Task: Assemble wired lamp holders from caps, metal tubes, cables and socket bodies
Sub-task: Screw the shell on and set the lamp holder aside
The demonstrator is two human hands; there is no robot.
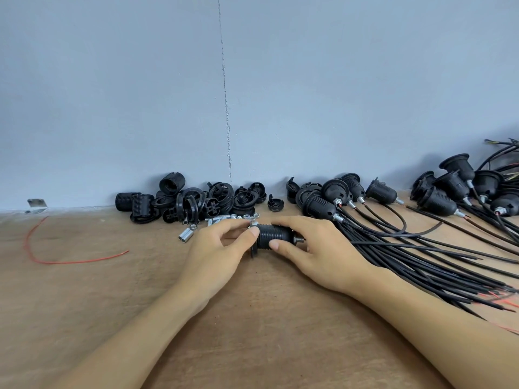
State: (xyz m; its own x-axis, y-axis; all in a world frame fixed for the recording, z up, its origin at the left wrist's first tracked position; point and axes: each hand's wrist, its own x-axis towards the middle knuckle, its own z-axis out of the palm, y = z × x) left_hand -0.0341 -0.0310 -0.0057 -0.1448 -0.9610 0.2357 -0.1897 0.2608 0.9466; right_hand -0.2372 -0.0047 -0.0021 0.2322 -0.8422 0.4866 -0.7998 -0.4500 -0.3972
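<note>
**Fig.** Joining a lamp holder, head view. The socket body (pixel 273 235) lies on its side at mid-worktop (pixel 84 304), nearer the far edge than the near one, held between both hands.

- L hand (pixel 216 248): thumb and fingertips pinch the flanged end; the other fingers are curled loosely.
- R hand (pixel 317 248): fingers curl over the top of the opposite end, w/ the thumb on the near side. A short metal tube (pixel 301 239) sticks out of that end.
- No cable can be seen in this piece; the R palm hides part of it.

Step in hand (judged): screwing the two halves together.

To do it well:
- Keep both axes in line.
- Turn w/ one hand only and hold the other steady.
- Start gently so the plastic thread doesn't cross; back off if it binds.

Stock:
- Loose tubes (pixel 185 235) lie just beyond the L hand.
- Caps (pixel 196 200) are heaped at the far edge against the wall (pixel 112 94).
- Finished holders (pixel 337 195) w/ cables (pixel 421 256) fan out toward the R edge, their leads just beside the R wrist, so mind snagging.
- A red wire (pixel 56 259) lies well apart, toward the L edge.
</note>
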